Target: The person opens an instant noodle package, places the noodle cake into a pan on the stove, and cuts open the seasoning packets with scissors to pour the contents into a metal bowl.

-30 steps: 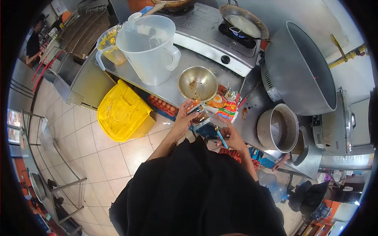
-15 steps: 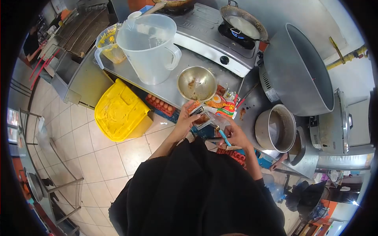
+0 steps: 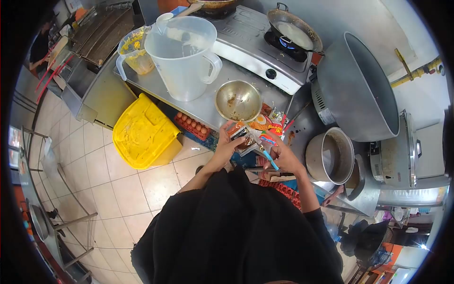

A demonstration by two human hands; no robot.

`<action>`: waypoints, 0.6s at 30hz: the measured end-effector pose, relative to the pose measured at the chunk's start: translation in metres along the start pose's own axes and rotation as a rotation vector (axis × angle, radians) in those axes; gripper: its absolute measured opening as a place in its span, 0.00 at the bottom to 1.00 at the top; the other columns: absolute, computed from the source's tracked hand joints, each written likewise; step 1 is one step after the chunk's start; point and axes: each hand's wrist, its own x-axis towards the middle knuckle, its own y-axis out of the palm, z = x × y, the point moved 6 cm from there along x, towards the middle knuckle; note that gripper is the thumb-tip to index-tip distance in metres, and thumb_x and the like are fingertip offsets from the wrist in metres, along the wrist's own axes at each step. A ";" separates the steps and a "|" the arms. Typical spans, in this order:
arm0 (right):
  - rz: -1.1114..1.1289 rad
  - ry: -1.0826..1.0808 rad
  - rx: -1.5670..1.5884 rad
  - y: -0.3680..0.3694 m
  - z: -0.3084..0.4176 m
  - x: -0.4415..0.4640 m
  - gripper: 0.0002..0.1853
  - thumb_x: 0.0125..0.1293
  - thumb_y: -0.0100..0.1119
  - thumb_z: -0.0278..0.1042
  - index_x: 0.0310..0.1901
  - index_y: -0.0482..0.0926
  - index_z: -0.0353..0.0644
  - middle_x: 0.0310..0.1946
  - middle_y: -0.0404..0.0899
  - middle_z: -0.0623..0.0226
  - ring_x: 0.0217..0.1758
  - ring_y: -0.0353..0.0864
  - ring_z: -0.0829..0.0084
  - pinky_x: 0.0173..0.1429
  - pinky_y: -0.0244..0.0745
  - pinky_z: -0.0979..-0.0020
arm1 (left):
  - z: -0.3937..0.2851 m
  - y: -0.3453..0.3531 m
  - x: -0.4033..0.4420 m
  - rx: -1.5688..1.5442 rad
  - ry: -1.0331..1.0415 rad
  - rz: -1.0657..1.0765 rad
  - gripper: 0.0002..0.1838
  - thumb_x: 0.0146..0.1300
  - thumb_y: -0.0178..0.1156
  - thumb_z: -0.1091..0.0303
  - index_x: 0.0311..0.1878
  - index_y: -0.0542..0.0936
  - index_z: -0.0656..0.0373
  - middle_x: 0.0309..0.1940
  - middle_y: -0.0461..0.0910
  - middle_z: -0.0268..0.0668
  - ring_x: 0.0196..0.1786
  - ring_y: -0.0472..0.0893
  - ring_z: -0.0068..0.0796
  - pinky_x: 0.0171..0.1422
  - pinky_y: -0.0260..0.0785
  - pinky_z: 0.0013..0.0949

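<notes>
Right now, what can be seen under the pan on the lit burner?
Under the pan, a blue flame and part of the black burner show; the pan hides the rest.

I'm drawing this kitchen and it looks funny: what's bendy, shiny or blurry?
Head view: the tiled floor looks curved at left, corners black; head view: white glare at lower right, shine inside the metal bowl; head view: print on the held sachets looks too soft to read.

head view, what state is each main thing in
right burner, lit
right wok, on burner, pale contents
steel bowl, smeared inside
large pitcher, upright
small jug, smeared yellow
yellow bin, lid on
eggs, whole
sachets, in left hand, opened or not unclear
blue-handled tool, in right hand
noodle packet, lying on counter
metal pot, uncovered
</notes>
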 end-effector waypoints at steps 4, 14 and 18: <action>-0.013 -0.030 -0.006 0.000 -0.004 0.002 0.51 0.34 0.68 0.28 0.60 0.45 0.50 0.11 0.62 0.77 0.17 0.59 0.84 0.24 0.53 0.81 | 0.001 0.005 -0.003 -0.065 -0.027 0.011 0.32 0.49 0.52 0.79 0.55 0.46 0.58 0.47 0.64 0.40 0.45 0.70 0.26 0.42 0.68 0.27; -0.035 -0.045 0.009 -0.009 -0.001 -0.002 0.50 0.35 0.68 0.30 0.60 0.46 0.50 0.11 0.62 0.77 0.17 0.60 0.84 0.26 0.55 0.82 | 0.021 0.015 0.000 -0.051 -0.105 0.105 0.31 0.50 0.52 0.80 0.54 0.48 0.54 0.47 0.63 0.40 0.46 0.69 0.26 0.42 0.69 0.30; -0.041 0.010 0.081 -0.017 -0.005 -0.005 0.49 0.36 0.68 0.30 0.60 0.46 0.51 0.11 0.61 0.78 0.17 0.59 0.85 0.26 0.55 0.82 | 0.028 0.021 0.008 -0.070 -0.140 0.110 0.31 0.50 0.52 0.80 0.54 0.49 0.53 0.48 0.62 0.40 0.47 0.68 0.28 0.43 0.68 0.30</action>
